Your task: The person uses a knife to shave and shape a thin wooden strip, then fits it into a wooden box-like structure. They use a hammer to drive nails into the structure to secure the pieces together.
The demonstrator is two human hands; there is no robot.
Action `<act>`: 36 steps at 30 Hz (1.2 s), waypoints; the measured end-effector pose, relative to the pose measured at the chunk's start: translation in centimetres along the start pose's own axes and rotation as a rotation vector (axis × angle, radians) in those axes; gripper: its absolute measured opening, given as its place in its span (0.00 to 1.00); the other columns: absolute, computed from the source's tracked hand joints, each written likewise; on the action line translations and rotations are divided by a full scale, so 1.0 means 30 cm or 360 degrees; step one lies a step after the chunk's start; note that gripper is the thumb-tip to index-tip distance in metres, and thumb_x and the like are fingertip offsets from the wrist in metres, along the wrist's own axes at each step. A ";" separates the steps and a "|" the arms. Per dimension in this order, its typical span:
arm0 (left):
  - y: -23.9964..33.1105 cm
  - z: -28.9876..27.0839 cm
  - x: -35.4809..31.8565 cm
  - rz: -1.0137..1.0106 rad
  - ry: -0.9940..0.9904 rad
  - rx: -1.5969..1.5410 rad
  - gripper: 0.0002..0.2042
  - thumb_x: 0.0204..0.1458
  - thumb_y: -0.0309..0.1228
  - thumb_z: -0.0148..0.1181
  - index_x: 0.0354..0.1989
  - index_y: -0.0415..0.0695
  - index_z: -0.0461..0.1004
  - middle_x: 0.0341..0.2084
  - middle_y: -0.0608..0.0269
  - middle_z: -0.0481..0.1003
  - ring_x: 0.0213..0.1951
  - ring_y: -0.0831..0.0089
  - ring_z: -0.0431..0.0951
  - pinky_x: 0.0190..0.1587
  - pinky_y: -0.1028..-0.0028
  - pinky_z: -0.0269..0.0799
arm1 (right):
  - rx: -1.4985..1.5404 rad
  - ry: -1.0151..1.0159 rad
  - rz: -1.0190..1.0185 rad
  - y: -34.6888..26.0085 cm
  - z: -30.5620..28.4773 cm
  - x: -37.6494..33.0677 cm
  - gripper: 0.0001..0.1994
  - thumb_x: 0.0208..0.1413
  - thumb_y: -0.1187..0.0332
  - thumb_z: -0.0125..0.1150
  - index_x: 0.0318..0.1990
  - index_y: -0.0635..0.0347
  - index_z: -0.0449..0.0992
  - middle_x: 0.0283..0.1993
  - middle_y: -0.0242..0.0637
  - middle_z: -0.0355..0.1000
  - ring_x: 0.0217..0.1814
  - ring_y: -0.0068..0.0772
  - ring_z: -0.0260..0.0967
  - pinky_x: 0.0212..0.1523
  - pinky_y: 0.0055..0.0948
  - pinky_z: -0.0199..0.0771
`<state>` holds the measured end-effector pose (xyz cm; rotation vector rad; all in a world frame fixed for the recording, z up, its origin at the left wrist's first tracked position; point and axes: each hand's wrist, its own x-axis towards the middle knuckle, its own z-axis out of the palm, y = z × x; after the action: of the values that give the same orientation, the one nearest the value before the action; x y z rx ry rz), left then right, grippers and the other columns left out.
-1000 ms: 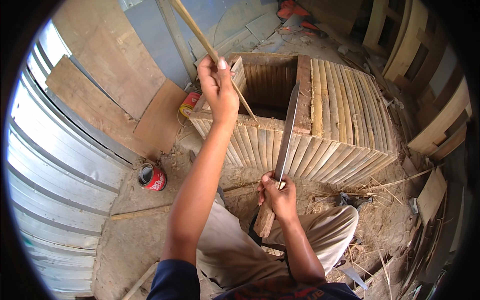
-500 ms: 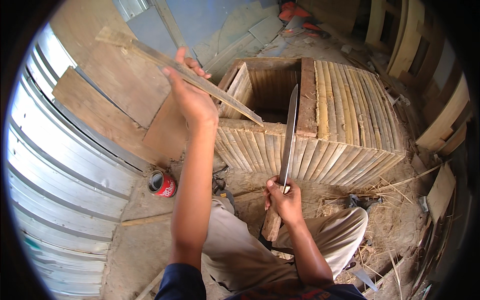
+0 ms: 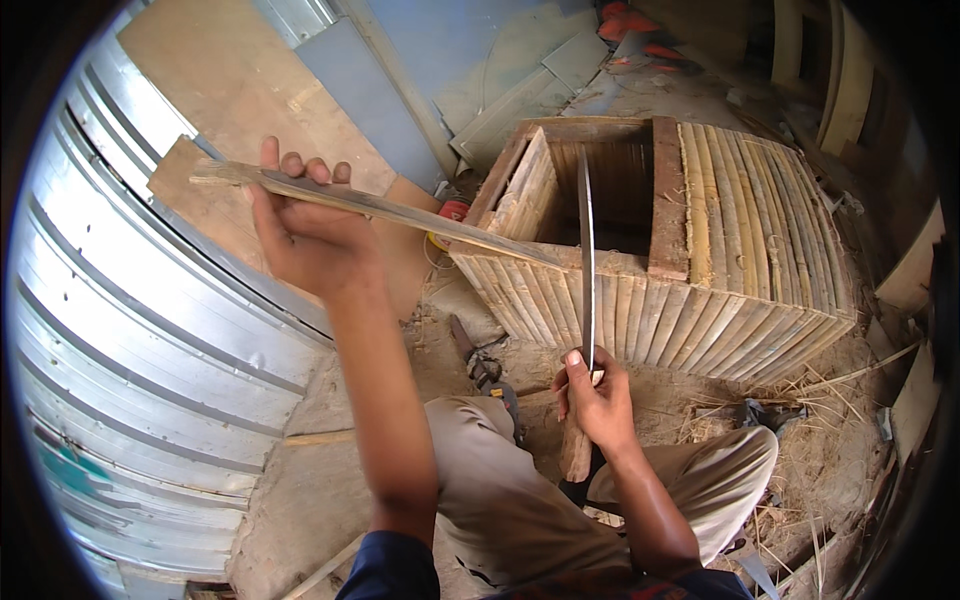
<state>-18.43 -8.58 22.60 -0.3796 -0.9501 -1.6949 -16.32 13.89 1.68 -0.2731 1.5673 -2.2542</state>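
My left hand [image 3: 322, 240] is closed around a long, weathered wooden strip [image 3: 430, 220] near its far left end. The strip slopes down to the right, its thin tip in front of the rim of a box [image 3: 640, 315] covered with split bamboo slats. In my right hand [image 3: 598, 402] is a machete [image 3: 587, 250], gripped by its wooden handle. Its long blade points up and away, across the open part of the box and close to the strip's tip. Whether blade and strip touch, I cannot tell.
Corrugated metal sheeting [image 3: 170, 370] walls the left side, with plywood sheets [image 3: 250, 80] leaning behind. A dark tool [image 3: 480, 365] lies on the ground before the box. Straw-like scraps [image 3: 800, 400] litter the right, and a saw blade [image 3: 755, 572] shows near my leg.
My left hand has moved left and lower, bringing the strip to a flatter slope. The machete stays upright in my right hand. The view has shifted, and the red can is now out of sight.
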 end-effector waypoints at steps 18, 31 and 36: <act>0.016 0.096 -0.142 0.0192 0.0063 0.0051 0.11 0.67 0.40 0.49 0.45 0.45 0.66 0.33 0.67 0.64 0.34 0.75 0.62 0.44 0.73 0.59 | -0.0547 -0.0480 -0.0451 -0.409 0.304 0.007 0.18 0.68 0.60 0.52 0.41 0.72 0.73 0.19 0.42 0.67 0.19 0.26 0.63 0.22 0.33 0.64; 0.022 0.082 -0.149 0.0173 -0.0206 -0.0087 0.11 0.68 0.39 0.47 0.42 0.43 0.64 0.31 0.63 0.65 0.34 0.70 0.66 0.43 0.67 0.64 | -0.0590 -0.0380 -0.0527 -0.374 0.255 0.046 0.20 0.69 0.57 0.51 0.37 0.70 0.74 0.17 0.43 0.65 0.19 0.30 0.62 0.23 0.35 0.64; 0.029 0.077 -0.134 0.0212 -0.0099 0.0049 0.11 0.68 0.39 0.46 0.41 0.44 0.63 0.31 0.64 0.64 0.34 0.71 0.65 0.43 0.67 0.62 | -0.0588 -0.0154 -0.0142 -0.343 0.229 0.072 0.21 0.69 0.56 0.50 0.35 0.69 0.74 0.16 0.39 0.64 0.19 0.27 0.61 0.23 0.35 0.64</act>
<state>-16.74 -4.28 21.71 -0.4669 -0.9739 -1.5537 -17.79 10.25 13.61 -0.5535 1.9452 -1.9661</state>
